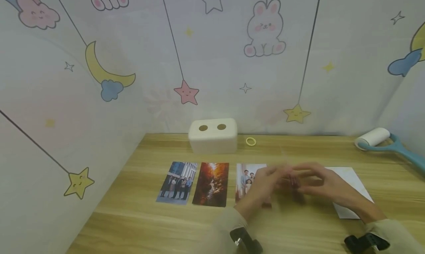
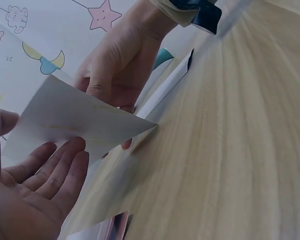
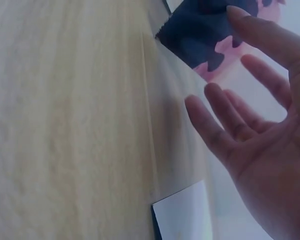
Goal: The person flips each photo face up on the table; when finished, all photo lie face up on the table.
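Between the two hands a photo print stands tilted just above the table. The left wrist view has its white back (image 2: 80,117); the right wrist view has its dark and pink printed face (image 3: 200,37). In the head view it is nearly edge-on and blurred. My left hand (image 1: 265,182) holds it, fingers (image 2: 72,150) on the white back and thumb at its edge. On the printed side is my right hand (image 1: 327,184), fingers spread and relaxed, thumb overlapping the print; contact is unclear. Under the left hand lies a family photo (image 1: 244,180), partly covered.
Left of it lie an autumn stream photo (image 1: 210,184) and a group photo (image 1: 177,182). A white sheet (image 1: 348,180) is under the right forearm. At the back stand a white box with two holes (image 1: 214,139), a yellow ring (image 1: 251,141) and a lint roller (image 1: 375,137).
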`<state>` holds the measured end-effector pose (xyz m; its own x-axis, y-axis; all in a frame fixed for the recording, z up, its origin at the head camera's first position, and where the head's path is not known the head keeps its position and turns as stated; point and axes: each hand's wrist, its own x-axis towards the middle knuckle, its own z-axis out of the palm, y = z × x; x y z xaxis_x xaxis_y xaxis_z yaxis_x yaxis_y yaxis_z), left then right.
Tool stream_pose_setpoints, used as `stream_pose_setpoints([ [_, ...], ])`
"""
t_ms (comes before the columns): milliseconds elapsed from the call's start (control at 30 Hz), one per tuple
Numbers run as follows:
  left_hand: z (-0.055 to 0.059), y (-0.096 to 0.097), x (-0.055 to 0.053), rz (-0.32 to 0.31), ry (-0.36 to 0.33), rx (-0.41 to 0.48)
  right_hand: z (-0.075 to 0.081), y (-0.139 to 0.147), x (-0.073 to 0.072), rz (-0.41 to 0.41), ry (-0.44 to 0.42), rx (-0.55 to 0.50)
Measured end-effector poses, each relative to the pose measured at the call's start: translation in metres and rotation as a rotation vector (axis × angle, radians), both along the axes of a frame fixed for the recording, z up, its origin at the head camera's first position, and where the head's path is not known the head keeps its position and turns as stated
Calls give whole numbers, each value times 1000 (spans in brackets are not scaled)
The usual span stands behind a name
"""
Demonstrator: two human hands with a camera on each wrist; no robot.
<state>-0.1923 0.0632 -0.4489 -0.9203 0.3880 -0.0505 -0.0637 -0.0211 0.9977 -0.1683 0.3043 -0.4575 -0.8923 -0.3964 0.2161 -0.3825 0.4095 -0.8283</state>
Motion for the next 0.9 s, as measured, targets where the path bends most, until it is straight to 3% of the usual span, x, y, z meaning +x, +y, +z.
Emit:
stream_pose_setpoints([
  [200, 2, -2, -1, 33, -29, 23, -2, -1, 0, 7, 66, -30],
  [333, 1, -3, -4, 68, -40, 58, 0, -2, 1, -39, 68, -7],
  [533, -1, -4, -8, 98, -26, 113, 1, 0, 0, -63, 22, -7],
  [900, -3, -6, -11, 150, 25, 97, 4, 4, 1, -179, -72, 33],
])
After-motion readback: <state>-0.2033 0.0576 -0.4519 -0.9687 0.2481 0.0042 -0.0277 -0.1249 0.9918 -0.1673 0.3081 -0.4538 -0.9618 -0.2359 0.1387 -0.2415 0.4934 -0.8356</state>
